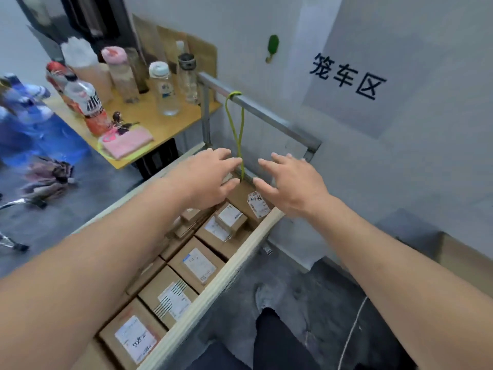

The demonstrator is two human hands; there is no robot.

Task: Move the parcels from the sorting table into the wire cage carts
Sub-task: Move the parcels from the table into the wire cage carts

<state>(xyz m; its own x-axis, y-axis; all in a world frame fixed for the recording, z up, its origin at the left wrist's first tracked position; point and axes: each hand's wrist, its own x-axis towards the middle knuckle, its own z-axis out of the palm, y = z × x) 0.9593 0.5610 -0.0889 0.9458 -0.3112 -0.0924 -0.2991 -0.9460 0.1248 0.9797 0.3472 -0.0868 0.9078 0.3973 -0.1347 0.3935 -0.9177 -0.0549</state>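
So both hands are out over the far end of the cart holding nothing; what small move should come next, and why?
Probably draw both hands back from the cart. The left hand and right hand hover open and empty above the far box, which already sits among the packed parcels by the metal rail. That suggests a finished placement, so returning for another parcel seems the likely step.

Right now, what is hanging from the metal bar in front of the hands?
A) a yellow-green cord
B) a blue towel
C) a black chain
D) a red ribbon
A: a yellow-green cord is looped over the metal bar and hangs down between the open left hand and right hand.
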